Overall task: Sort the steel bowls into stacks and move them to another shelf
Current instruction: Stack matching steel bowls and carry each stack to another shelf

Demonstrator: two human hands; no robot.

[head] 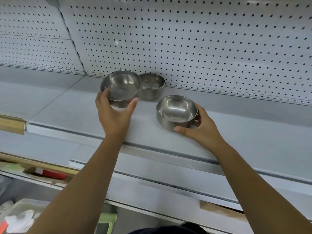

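Three steel bowls are at a grey shelf [236, 115]. My left hand [114, 115] grips the left bowl [120, 86] by its side and holds it tilted, lifted off the shelf. Behind it, against the pegboard, a second bowl [152, 86] stands upright on the shelf. My right hand [200, 127] holds the third bowl [176, 112], which stands upright near the shelf's front, with thumb at its front wall and fingers round its right side.
A white pegboard wall [202, 39] backs the shelf. Lower shelves [168, 174] step out below. At the lower left lie a box with red items [50, 173], a plastic bin [22, 210] and a green object [108, 218].
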